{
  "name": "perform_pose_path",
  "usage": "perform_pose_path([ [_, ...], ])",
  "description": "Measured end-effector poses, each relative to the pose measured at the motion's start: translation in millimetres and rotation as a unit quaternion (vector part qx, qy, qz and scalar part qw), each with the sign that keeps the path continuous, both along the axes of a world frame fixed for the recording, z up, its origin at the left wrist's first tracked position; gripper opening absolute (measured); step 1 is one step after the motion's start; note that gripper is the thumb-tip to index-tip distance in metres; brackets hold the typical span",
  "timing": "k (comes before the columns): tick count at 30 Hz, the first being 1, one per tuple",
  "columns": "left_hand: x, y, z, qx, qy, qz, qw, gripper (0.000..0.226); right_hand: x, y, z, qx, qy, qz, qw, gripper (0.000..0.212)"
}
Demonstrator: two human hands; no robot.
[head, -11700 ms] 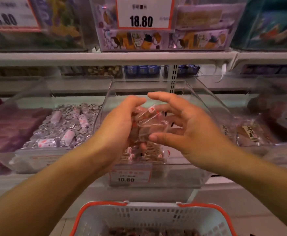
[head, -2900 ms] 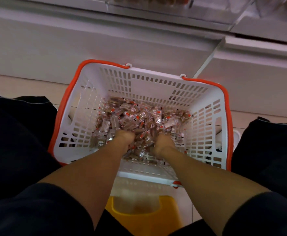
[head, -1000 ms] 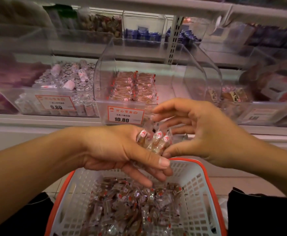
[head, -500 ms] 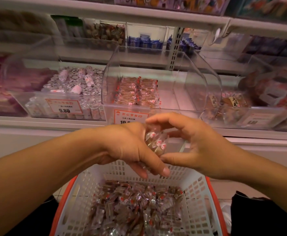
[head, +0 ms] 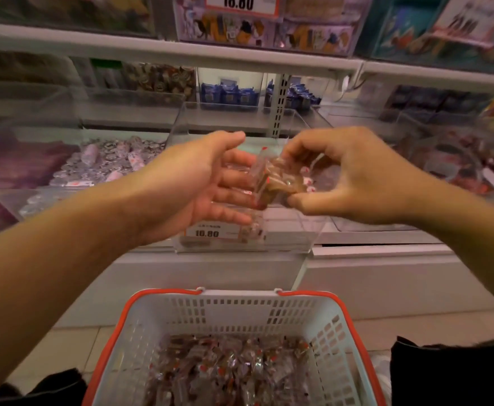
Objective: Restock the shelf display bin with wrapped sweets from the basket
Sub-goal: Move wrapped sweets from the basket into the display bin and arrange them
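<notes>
Shelving fills the far side of the view, and at its left a clear plastic bin of silver-wrapped sweets (head: pixel 105 162) sits beside the target. Next along is the clear plastic shelf display bin (head: pixel 313 230), marked by a red-and-white price tag reading 10.80 (head: pixel 207 232); most of its inside is hidden behind the hands, so how full it is cannot be told.

In front of this bin the left hand (head: pixel 198 186) is spread, palm turned toward the right, fingers straight and apart, holding nothing firmly; its fingertips lie just beside the bundle. That bundle, a small stack of brown sweets in clear wrappers with red-and-white ends (head: pixel 275 183), is pinched by the right hand (head: pixel 354 177), fingers curled over the top and thumb underneath. The stack's long axis appears to run from the near-left toward the far-right, though blur makes this uncertain.

What the coming move turns on: the bundle hangs above the front wall of the display bin, with the bin's open interior lying beyond and below the right hand. The right hand is the one carrying, so it probably needs only to go forward and down to set the stack inside, with the left hand steadying the side.

Below, near the viewer, the white plastic basket with an orange rim (head: pixel 234 312) holds many more wrapped sweets (head: pixel 228 373), so restocking looks far from done.
</notes>
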State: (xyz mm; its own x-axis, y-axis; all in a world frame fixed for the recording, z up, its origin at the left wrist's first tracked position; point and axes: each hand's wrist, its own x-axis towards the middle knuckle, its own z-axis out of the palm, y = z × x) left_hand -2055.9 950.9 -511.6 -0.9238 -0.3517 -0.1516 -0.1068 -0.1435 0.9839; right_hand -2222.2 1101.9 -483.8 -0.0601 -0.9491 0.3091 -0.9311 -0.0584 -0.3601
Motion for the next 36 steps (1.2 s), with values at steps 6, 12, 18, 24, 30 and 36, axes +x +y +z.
perform_pose_path([
  [6,-13.1,-23.9,-28.9,-0.603,-0.067,0.103,0.788,0.020,-66.1,-91.6,-13.6,0.147,0.202,-0.139,0.958,0.036],
  [12,-25.4,-30.7,-47.8,-0.628,-0.174,0.030,0.758,0.036,-109.4,-182.2,-35.8,0.289,0.280,-0.197,0.894,0.030],
  [18,-28.5,-30.5,-49.9,-0.630,-0.229,0.005,0.742,0.032,-123.2,-221.1,-68.9,0.332,0.317,-0.202,0.865,0.028],
  [24,-27.4,-30.2,-49.5,-0.638,-0.220,0.008,0.738,0.036,-122.2,-217.1,-74.5,0.267,0.407,-0.217,0.846,0.035],
  [30,-27.8,-28.5,-49.7,-0.639,-0.218,0.016,0.737,0.036,-119.4,-210.8,-71.3,0.260,0.420,-0.226,0.839,0.048],
  [36,-23.8,-26.8,-52.9,-0.638,-0.143,0.076,0.753,0.031,-100.3,-198.8,-53.4,0.250,0.430,-0.205,0.843,0.031],
])
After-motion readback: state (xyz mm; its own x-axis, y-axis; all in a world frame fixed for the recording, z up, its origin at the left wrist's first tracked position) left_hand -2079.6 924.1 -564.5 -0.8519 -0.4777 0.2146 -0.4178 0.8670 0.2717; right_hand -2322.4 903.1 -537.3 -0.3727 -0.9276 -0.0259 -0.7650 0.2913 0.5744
